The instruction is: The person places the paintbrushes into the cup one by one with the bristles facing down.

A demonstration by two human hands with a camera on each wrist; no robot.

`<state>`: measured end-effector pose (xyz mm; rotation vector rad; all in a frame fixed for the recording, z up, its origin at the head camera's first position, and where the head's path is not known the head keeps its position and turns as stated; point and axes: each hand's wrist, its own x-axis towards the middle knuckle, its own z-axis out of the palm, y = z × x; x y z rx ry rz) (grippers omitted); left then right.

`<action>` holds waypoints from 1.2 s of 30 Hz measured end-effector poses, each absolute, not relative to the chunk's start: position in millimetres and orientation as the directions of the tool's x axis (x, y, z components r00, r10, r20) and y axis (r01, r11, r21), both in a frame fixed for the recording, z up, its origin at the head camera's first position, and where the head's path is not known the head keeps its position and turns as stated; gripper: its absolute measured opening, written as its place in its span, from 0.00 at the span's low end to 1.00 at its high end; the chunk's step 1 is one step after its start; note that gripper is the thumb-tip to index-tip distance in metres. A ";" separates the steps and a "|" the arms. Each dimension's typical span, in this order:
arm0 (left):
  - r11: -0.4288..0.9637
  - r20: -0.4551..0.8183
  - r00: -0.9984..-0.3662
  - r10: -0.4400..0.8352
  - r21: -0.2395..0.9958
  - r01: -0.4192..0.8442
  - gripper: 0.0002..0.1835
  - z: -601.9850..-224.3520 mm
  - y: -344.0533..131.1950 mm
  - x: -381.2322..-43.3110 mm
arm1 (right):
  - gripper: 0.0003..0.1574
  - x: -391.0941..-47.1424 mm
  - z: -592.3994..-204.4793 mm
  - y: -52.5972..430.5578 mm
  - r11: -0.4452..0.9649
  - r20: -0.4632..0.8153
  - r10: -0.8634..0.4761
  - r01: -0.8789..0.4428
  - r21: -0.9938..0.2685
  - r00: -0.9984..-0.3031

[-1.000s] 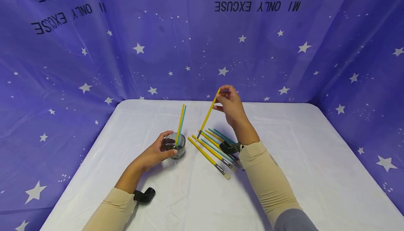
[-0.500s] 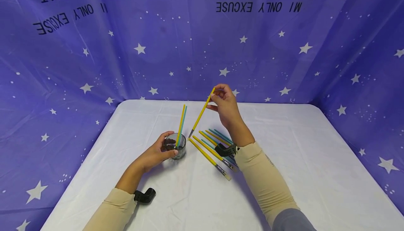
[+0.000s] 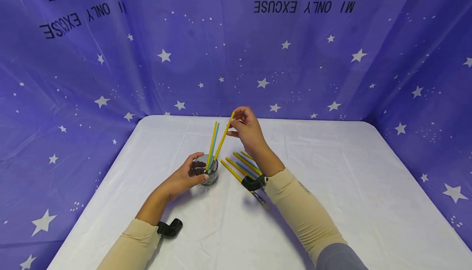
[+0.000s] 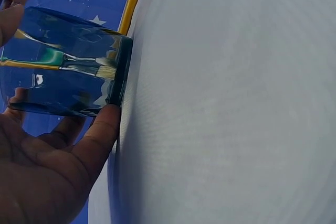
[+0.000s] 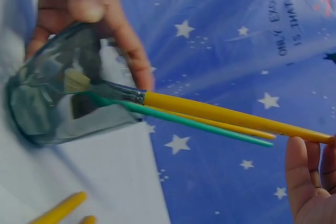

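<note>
In the head view my left hand (image 3: 184, 178) holds a clear glass (image 3: 210, 180) around its side, on the white table. A thin yellow paintbrush and a teal paintbrush (image 3: 216, 134) stand in it, handles up; the left wrist view shows their bristles (image 4: 106, 72) near the glass base. My right hand (image 3: 248, 132) pinches another yellow paintbrush (image 3: 224, 139) near the handle's end. Its bristle end points down and lies inside the glass mouth, as the right wrist view shows with its ferrule (image 5: 126, 93) at the rim.
Several yellow and teal paintbrushes (image 3: 231, 169) lie side by side on the table (image 3: 332, 204), right of the glass, partly hidden under my right forearm. A purple star-patterned cloth (image 3: 228, 48) rises behind the table and at both sides.
My right hand has moved left and slightly down, bringing the yellow paintbrush from above the lying brushes into the glass mouth. My left hand and the glass have stayed put.
</note>
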<state>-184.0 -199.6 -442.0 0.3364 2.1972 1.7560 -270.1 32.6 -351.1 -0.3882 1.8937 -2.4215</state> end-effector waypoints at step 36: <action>0.209 -0.078 -0.926 0.370 0.978 0.001 0.44 -440.0 -198.1 -182.8 | 0.16 -276.5 -377.7 22.8 0.008 0.129 -0.299 -0.137 -0.991 -0.945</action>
